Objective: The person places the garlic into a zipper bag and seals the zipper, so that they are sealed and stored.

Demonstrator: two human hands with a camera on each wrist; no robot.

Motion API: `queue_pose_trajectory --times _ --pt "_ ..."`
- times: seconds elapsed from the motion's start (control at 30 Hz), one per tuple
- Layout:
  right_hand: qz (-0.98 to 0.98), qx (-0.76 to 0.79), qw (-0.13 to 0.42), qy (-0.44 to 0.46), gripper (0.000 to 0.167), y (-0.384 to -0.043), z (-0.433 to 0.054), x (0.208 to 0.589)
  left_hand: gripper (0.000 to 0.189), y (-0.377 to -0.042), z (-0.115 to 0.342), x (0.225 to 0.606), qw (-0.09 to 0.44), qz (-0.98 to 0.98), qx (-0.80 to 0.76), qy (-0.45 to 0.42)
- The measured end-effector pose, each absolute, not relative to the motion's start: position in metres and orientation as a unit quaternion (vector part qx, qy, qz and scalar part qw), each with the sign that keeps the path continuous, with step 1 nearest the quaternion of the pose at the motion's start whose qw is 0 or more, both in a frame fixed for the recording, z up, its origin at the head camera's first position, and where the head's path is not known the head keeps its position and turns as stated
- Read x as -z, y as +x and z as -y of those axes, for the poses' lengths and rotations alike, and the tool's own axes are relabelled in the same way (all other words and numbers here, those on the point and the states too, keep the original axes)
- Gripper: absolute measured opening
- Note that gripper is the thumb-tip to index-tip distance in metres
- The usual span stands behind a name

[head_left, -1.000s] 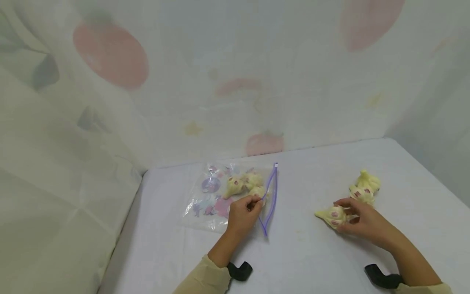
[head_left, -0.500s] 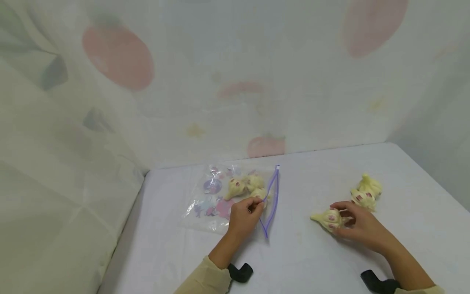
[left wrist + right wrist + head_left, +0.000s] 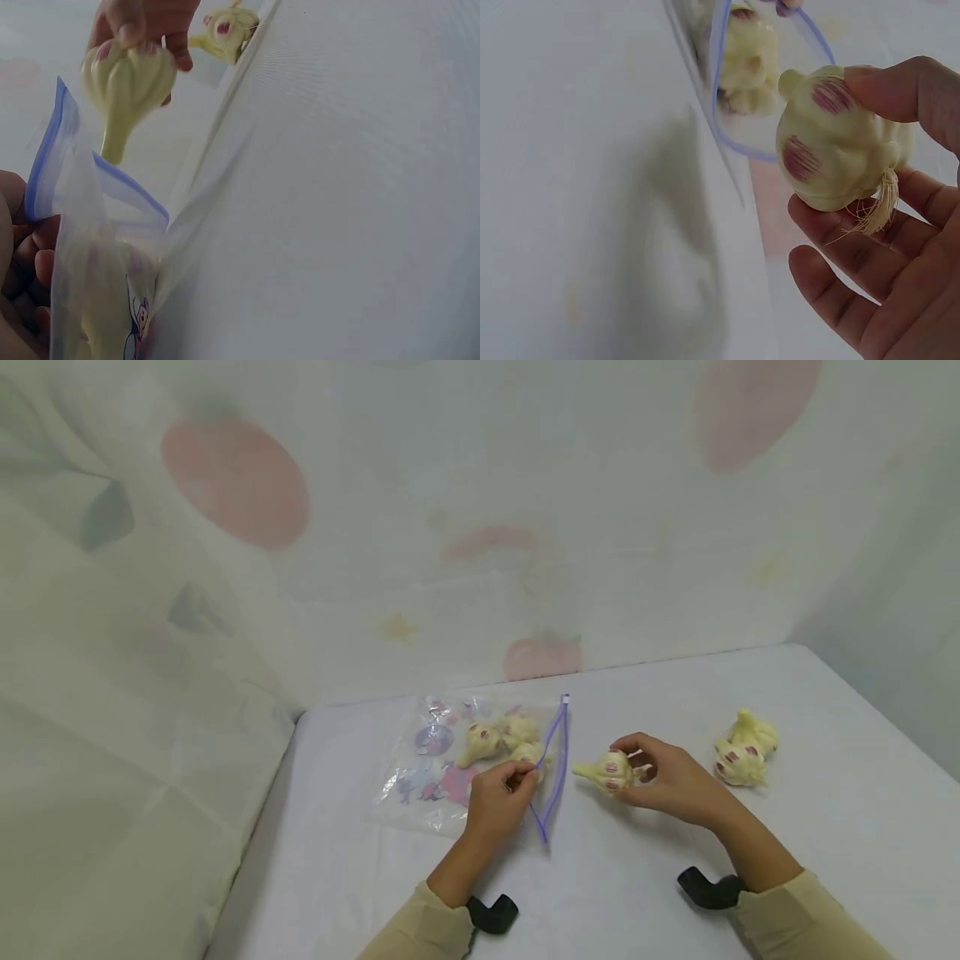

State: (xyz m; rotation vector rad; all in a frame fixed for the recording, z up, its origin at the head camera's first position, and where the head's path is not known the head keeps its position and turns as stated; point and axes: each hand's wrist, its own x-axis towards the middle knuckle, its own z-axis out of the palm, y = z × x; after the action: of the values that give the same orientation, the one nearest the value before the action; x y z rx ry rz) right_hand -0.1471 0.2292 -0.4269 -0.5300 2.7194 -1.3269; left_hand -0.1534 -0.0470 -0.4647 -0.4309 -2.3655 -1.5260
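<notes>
My left hand (image 3: 501, 797) pinches the purple-edged mouth of a clear zip bag (image 3: 408, 793) printed with cartoon figures. The bag's mouth gapes toward the right, and several pale garlic bulbs (image 3: 482, 741) lie inside it. Between thumb and fingers, my right hand (image 3: 671, 778) holds another garlic bulb (image 3: 840, 142), pale yellow with purple patches and a tuft of root threads. Its stem points left, a short way from the bag's opening. In the left wrist view, this bulb (image 3: 127, 86) hangs just beyond the purple rim (image 3: 131, 187).
Two more garlic bulbs (image 3: 746, 750) lie together on the white table (image 3: 847, 827) at the right. A pale fruit-print curtain (image 3: 420, 593) rises behind the table, and another curtain (image 3: 135, 735) borders its left side. Black curved pieces (image 3: 491, 914) sit at both wrists.
My right hand has lifted the garlic bulb from beside the other two and carried it left toward the bag. The left hand keeps its grip on the bag's edge in the same place.
</notes>
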Motion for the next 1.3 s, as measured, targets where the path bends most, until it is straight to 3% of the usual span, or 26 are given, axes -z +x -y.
queue_pose_trajectory --times 0.53,0.93,1.3 --pt "-0.874 0.443 0.054 -0.191 0.051 -0.175 -0.177 0.435 0.005 -0.153 0.046 0.460 0.135 0.823 0.530 -0.154" --pt "-0.869 0.470 0.074 -0.138 0.063 -0.191 -0.155 0.440 0.006 -0.152 0.047 0.461 0.134 0.820 0.534 -0.159" --pt "-0.867 0.485 0.065 -0.092 0.066 -0.196 -0.154 0.454 0.007 -0.153 0.046 0.460 0.145 0.819 0.530 -0.166"
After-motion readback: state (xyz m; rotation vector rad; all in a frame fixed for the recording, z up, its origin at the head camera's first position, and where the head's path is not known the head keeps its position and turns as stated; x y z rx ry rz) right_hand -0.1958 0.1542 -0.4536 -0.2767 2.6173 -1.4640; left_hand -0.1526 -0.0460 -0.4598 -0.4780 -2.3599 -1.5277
